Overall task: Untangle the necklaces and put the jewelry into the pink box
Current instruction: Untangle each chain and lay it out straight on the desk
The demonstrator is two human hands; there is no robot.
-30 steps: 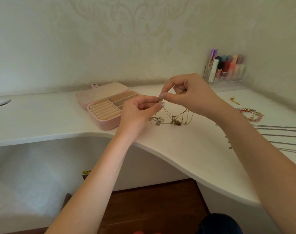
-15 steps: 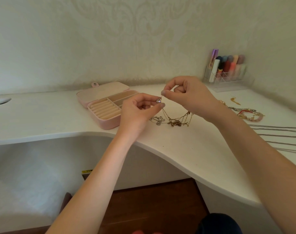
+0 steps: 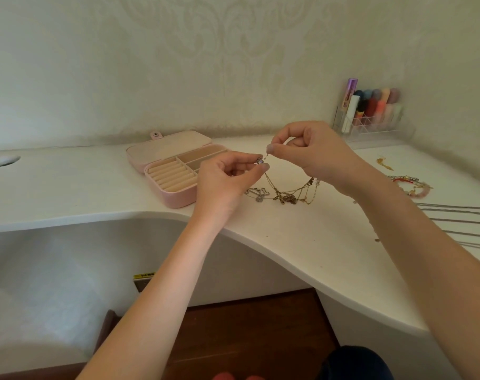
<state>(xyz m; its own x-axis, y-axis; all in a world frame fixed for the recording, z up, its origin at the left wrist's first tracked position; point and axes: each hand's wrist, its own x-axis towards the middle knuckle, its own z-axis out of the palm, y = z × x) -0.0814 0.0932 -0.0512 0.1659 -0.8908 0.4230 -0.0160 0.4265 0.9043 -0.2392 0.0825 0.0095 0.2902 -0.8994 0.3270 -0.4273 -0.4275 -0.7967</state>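
Observation:
A knot of thin gold and silver necklaces (image 3: 284, 193) lies on the white desk (image 3: 302, 242), with strands rising to both hands. My left hand (image 3: 225, 182) pinches a small sparkling pendant between thumb and forefinger. Just above and to its right, my right hand (image 3: 313, 153) pinches the chain of the same necklace. The pink box (image 3: 176, 197) stands open left of the hands, lid tipped back, showing cream ring rolls and compartments.
Bracelets and beads (image 3: 410, 185) and a small gold piece (image 3: 384, 163) lie at the right. Several straight grey chains (image 3: 458, 212) run off the right edge. A clear organiser with coloured tubes (image 3: 370, 113) stands by the wall. A round hole (image 3: 3, 160) is at the desk's far left.
My hands have drawn slightly apart, with the pendant now showing between them. The lifted strands hang wider over the tangle.

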